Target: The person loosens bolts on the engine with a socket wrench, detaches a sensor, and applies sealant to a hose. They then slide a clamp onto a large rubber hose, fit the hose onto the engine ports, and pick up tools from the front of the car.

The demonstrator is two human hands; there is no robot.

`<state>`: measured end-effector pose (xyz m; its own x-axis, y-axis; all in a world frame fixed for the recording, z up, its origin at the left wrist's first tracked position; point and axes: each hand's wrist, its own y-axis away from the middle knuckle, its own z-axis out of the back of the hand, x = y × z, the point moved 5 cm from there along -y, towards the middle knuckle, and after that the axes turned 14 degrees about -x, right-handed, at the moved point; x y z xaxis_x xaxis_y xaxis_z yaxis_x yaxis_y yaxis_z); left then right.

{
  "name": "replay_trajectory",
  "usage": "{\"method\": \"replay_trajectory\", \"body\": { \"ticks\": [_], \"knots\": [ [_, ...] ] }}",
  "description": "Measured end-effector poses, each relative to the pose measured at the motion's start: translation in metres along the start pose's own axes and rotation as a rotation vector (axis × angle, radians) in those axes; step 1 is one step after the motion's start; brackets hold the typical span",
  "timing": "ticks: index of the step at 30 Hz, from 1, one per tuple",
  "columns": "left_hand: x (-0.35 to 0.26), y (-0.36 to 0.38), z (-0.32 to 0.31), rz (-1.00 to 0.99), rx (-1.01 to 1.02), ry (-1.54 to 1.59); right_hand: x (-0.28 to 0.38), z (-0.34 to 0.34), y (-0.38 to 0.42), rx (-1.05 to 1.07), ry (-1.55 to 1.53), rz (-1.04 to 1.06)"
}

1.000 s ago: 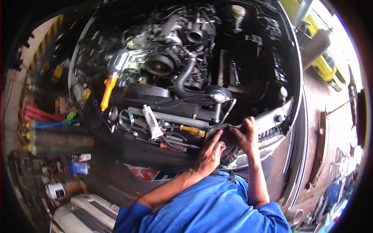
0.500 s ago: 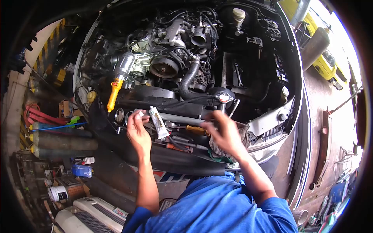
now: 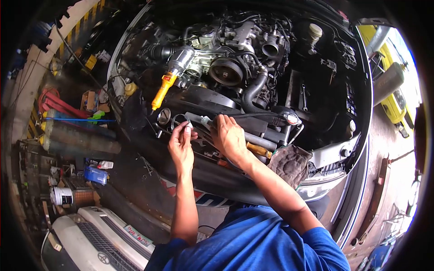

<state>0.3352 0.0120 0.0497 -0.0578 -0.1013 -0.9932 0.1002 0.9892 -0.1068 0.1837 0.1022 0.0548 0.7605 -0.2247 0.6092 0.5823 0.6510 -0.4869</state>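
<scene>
My left hand (image 3: 182, 141) is pinched near the front edge of the engine bay, with a small pale piece (image 3: 189, 123) at its fingertips, too small to name surely. Just to its right, my right hand (image 3: 229, 137) is closed over the white tube (image 3: 205, 120); one end of the tube sticks out toward my left hand, and the rest is hidden. Beside my right hand lies a yellow-handled tool (image 3: 259, 150), with a dark rag (image 3: 290, 165) next to it. Other tools beneath my hands are partly covered.
A yellow-handled power tool (image 3: 165, 86) leans on the engine, left of the pulley (image 3: 226, 71). A black hose (image 3: 255, 92) curves down toward the radiator cap (image 3: 292, 119). A wrench (image 3: 304, 97) lies at right. A white bumper (image 3: 68, 239) is at lower left.
My right hand has moved left and closed over the tube, which earlier lay uncovered. The view has shifted, so the engine bay appears farther right. The rag shows more fully.
</scene>
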Motion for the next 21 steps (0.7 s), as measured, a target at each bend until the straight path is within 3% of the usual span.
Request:
{"method": "replay_trajectory", "body": {
  "ticks": [7, 13, 21],
  "knots": [
    [0.000, -0.009, 0.000, 0.160, 0.060, 0.165, 0.011, 0.033, 0.003, 0.009, -0.417, -0.101],
    [-0.012, -0.005, -0.009, 0.167, 0.174, 0.221, 0.021, 0.051, 0.002, 0.082, -0.406, -0.077],
    [-0.033, 0.002, -0.005, 0.012, 0.296, -0.166, 0.015, 0.058, 0.005, 0.087, -0.274, 0.118]
  ]
}}
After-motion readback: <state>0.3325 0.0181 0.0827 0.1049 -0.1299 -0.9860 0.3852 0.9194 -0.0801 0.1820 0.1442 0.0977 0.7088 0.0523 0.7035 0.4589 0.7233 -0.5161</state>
